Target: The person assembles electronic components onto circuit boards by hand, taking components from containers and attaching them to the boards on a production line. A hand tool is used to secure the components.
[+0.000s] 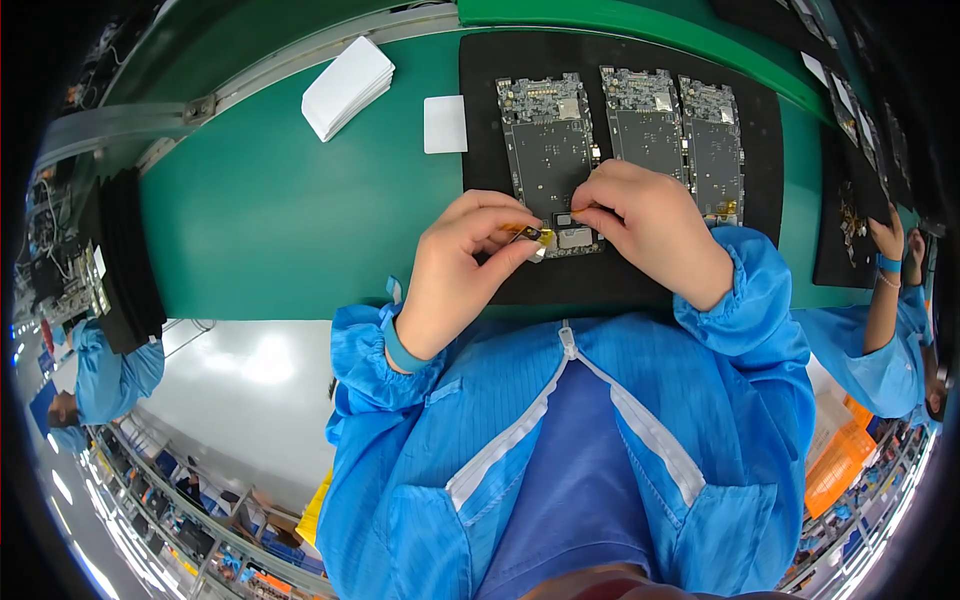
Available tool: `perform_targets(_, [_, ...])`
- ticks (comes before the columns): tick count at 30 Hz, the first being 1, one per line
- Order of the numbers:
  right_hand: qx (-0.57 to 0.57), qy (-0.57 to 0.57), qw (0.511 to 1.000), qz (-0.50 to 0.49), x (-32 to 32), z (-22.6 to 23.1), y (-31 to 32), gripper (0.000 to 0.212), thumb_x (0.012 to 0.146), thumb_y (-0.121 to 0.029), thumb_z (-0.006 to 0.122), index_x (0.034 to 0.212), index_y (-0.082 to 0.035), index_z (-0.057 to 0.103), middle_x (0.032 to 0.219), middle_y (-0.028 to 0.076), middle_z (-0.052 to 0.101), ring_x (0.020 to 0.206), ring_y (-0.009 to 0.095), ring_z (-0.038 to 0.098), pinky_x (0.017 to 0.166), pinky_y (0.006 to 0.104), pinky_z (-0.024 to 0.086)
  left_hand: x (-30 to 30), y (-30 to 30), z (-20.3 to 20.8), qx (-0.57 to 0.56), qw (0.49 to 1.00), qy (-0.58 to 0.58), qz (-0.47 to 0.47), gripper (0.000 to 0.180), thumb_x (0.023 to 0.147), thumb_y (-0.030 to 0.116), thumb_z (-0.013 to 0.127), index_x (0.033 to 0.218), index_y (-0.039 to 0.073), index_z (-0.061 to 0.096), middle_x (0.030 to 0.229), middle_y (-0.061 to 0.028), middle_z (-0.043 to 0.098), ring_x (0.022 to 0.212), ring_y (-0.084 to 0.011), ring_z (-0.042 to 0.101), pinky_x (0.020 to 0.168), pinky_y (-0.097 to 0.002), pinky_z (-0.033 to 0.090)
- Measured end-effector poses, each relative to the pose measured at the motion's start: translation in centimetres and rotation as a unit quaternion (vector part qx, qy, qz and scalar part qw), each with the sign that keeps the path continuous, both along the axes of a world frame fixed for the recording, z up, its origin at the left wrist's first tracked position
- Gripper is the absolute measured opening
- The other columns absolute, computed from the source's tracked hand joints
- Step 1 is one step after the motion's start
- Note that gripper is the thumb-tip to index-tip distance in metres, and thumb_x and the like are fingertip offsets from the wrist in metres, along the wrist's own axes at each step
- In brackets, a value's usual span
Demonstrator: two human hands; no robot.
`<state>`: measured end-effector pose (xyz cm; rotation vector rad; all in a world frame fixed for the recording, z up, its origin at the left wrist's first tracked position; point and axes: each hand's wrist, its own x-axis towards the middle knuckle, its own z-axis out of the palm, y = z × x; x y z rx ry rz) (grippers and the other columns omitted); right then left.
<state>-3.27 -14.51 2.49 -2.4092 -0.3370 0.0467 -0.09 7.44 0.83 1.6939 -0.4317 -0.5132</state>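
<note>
Pinched in my left hand (473,240) is a small dark part with amber film (541,236), held over the lower left edge of the nearest circuit board (545,160). My right hand (650,215) bends over the same board from the right, thumb and forefinger pressed together by a small dark square piece (563,219). Whatever lies between those fingertips is too small to make out. Two more boards, a middle one (645,130) and a right one (712,150), lie alongside on the black mat (620,280). The right board carries a patch of amber film near its lower end.
A stack of white cards (347,85) sits on the green table (290,220) at the far left, and a single white card (445,125) overlaps the mat's edge. A green rail (640,25) runs along the back. Co-workers in blue sleeves (870,355) work on both sides.
</note>
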Motion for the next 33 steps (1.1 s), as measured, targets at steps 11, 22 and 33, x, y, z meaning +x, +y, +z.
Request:
perform_targets(11, [-0.057, -0.040, 0.998, -0.009, -1.0, 0.1, 0.2, 0.015, 0.071, -0.003, 0.071, 0.085, -0.005, 0.063, 0.083, 0.008, 0.052, 0.071, 0.029, 0.059, 0.060, 0.0376, 0.048, 0.0, -0.5, 0.7, 0.091, 0.990, 0.050, -0.095, 0.045, 0.078, -0.006, 0.069, 0.121, 0.004, 0.062, 0.085, -0.0035, 0.050, 0.067, -0.0074, 0.055, 0.062, -0.0213, 0.048])
perform_targets(22, [-0.023, 0.012, 0.993, 0.118, -0.5, 0.7, -0.9, 0.014, 0.074, -0.007, 0.069, 0.086, -0.005, 0.062, 0.084, 0.009, 0.051, 0.078, 0.029, 0.055, 0.066, 0.0397, 0.046, 0.6, -0.8, 1.0, 0.135, 0.976, 0.007, -0.168, 0.033, 0.075, -0.003, 0.067, 0.108, 0.002, 0.064, 0.083, -0.0107, 0.055, 0.067, -0.0217, 0.059, 0.061, -0.0309, 0.048])
perform_targets(33, [-0.007, 0.097, 0.995, 0.034, -2.3, 3.0, -1.7, 0.054, 0.076, 0.008, 0.054, 0.129, -0.004, 0.047, 0.091, 0.012, 0.055, 0.081, 0.032, 0.055, 0.077, 0.0356, 0.048, 1.8, -2.4, 0.1, -0.054, 0.998, -0.013, -0.031, 0.030, 0.078, -0.002, 0.070, 0.107, 0.005, 0.064, 0.087, -0.0067, 0.055, 0.072, -0.0156, 0.061, 0.061, -0.0251, 0.049])
